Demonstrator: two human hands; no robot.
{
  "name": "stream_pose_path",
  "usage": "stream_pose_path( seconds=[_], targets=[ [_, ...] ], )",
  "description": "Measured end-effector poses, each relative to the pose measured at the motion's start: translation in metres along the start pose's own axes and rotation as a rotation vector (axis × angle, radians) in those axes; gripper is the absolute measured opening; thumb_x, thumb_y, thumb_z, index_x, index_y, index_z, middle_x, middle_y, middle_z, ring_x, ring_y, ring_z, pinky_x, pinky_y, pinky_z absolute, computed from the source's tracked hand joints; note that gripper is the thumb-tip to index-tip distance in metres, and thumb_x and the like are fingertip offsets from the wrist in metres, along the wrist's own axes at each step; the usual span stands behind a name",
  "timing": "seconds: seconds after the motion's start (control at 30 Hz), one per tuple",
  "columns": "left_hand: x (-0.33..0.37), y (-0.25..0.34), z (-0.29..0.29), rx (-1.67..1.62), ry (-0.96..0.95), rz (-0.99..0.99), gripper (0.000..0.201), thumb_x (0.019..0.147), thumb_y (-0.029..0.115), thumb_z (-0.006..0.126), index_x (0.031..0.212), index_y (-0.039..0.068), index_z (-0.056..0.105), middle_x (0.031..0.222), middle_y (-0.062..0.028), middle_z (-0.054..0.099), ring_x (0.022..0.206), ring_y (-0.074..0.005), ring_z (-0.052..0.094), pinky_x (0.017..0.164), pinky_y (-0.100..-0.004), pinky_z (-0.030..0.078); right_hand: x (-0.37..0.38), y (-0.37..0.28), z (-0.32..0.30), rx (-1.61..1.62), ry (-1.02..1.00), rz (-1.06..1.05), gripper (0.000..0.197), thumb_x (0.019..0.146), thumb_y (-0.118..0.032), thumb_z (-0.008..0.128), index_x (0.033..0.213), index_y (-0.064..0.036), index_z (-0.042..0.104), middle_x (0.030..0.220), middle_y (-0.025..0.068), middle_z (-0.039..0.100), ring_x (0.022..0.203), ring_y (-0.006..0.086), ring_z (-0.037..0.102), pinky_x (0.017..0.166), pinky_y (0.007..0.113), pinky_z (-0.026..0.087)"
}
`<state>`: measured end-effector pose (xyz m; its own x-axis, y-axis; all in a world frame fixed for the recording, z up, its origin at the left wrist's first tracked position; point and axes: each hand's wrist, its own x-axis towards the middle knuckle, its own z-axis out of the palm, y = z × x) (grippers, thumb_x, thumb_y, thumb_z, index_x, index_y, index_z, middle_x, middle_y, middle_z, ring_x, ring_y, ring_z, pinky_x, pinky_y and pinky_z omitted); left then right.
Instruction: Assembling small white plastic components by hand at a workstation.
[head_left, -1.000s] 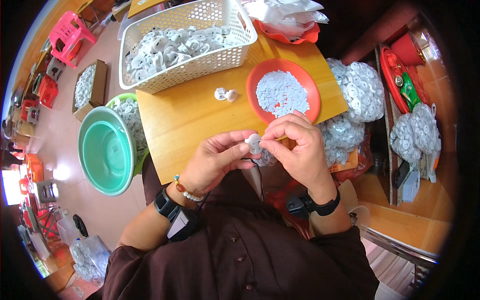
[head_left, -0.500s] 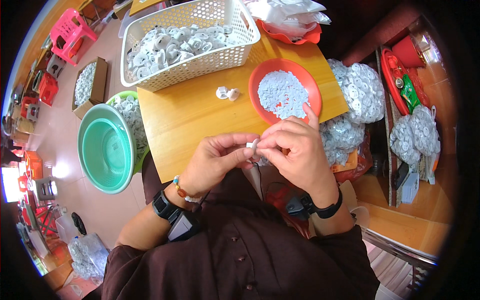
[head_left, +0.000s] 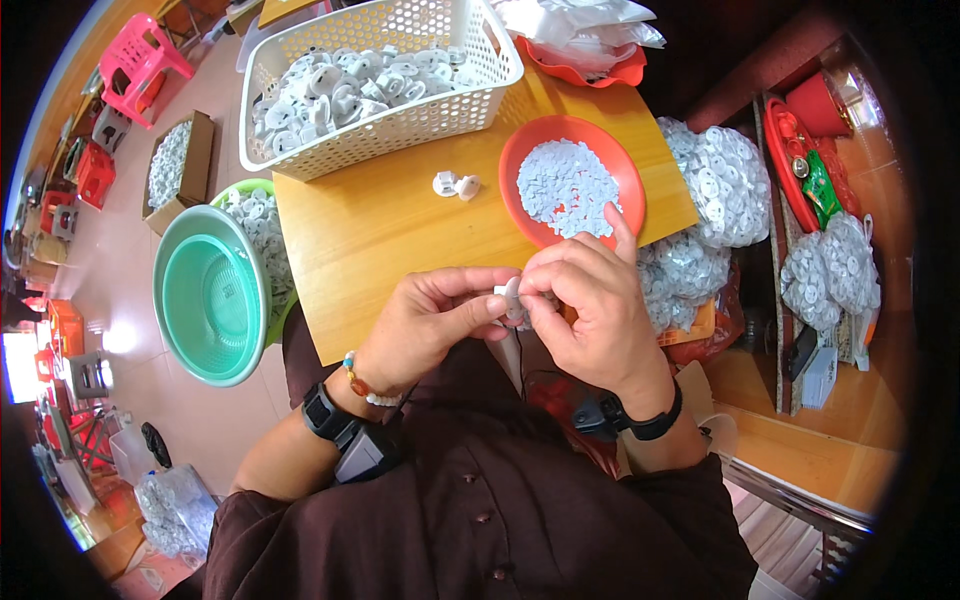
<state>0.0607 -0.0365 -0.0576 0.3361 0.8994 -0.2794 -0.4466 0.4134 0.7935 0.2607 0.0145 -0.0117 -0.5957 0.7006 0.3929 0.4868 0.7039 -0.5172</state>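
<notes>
Between my hands, just off the near edge of the wooden table [head_left: 380, 240], is a small white plastic part [head_left: 511, 290] with a round disc face. My left hand [head_left: 440, 310] pinches it between thumb and fingers. My right hand [head_left: 590, 300] has its thumb and fingertips at the disc's right side, one finger raised; whether a small piece sits in those fingertips is hidden. Beyond the right hand stands a red bowl [head_left: 513, 200] of small flat pale pieces [head_left: 565, 180]. Two similar white parts [head_left: 456, 185] lie on the table.
A white perforated basket [head_left: 400, 125] full of white parts stands at the table's back left. Left of the table are green basins [head_left: 215, 300] and a cardboard box [head_left: 197, 165]. Bags of white parts [head_left: 730, 190] crowd the right side. A red tray [head_left: 625, 70] holds plastic bags at the back.
My right thumb and fingertips have shifted slightly on the white part, and more of its disc face shows. The left hand keeps its grip in nearly the same place.
</notes>
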Motion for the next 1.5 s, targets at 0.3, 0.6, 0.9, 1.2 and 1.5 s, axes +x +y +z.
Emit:
stream_pose_path(
  seconds=[0.3, 0.6, 0.9, 1.2, 1.5],
  targets=[
    [0.001, 0.005, -0.001, 0.051, 0.046, -0.014, 0.031, 0.097, 0.009, 0.061, 0.125, -0.004, 0.061, 0.115, -0.0111, 0.068, 0.1, -0.0162, 0.067, 0.085, -0.0291, 0.057, 0.001, 0.007, 0.003, -0.066, -0.006, -0.062, 0.01, 0.077, -0.008, 0.071, 0.084, -0.0133, 0.065, 0.085, -0.0003, 0.063, 0.085, 0.0207, 0.061, 0.11, 0.056, 0.026],
    [0.055, 0.127, -0.029, 0.668, 0.544, 0.618, 0.034, 0.092, 0.018, 0.068, 0.124, 0.005, 0.066, 0.102, -0.0038, 0.071, 0.087, -0.0094, 0.065, 0.069, -0.023, 0.05, -0.005, 0.096, 0.031, -0.098, 0.114, 0.409, 0.016, 0.085, -0.019, 0.068, 0.1, -0.0117, 0.069, 0.096, 0.004, 0.069, 0.092, 0.0228, 0.064, 0.106, 0.052, 0.028],
    [0.063, 0.062, -0.029, 1.331, 0.279, 0.486, 0.032, 0.082, 0.004, 0.072, 0.114, 0.007, 0.069, 0.113, -0.0082, 0.066, 0.086, -0.0183, 0.067, 0.073, -0.0302, 0.053, -0.001, 0.118, 0.056, -0.293, 0.112, 0.391, 0.006, 0.084, -0.018, 0.069, 0.086, -0.0122, 0.068, 0.089, 0.005, 0.069, 0.089, 0.0254, 0.063, 0.091, 0.048, 0.035],
    [0.089, 0.019, -0.048, 1.818, 0.323, 0.632, 0.046, 0.074, 0.006, 0.073, 0.118, 0.015, 0.067, 0.111, -0.0026, 0.067, 0.108, -0.0258, 0.056, 0.093, -0.0398, 0.047, -0.006, 0.12, 0.047, -0.031, 0.22, 0.513, 0.005, 0.083, -0.014, 0.067, 0.084, -0.0098, 0.065, 0.08, 0.0057, 0.07, 0.075, 0.0259, 0.066, 0.084, 0.039, 0.04],
    [0.073, 0.023, -0.044, 1.592, 0.337, 0.667, 0.042, 0.075, 0.005, 0.075, 0.116, 0.01, 0.068, 0.106, -0.0053, 0.07, 0.097, -0.0232, 0.064, 0.085, -0.0381, 0.051, -0.004, 0.109, 0.04, 0.029, 0.226, 0.505, 0.007, 0.078, -0.011, 0.07, 0.076, -0.0064, 0.066, 0.069, 0.0071, 0.069, 0.065, 0.023, 0.066, 0.076, 0.037, 0.046]
  ],
)
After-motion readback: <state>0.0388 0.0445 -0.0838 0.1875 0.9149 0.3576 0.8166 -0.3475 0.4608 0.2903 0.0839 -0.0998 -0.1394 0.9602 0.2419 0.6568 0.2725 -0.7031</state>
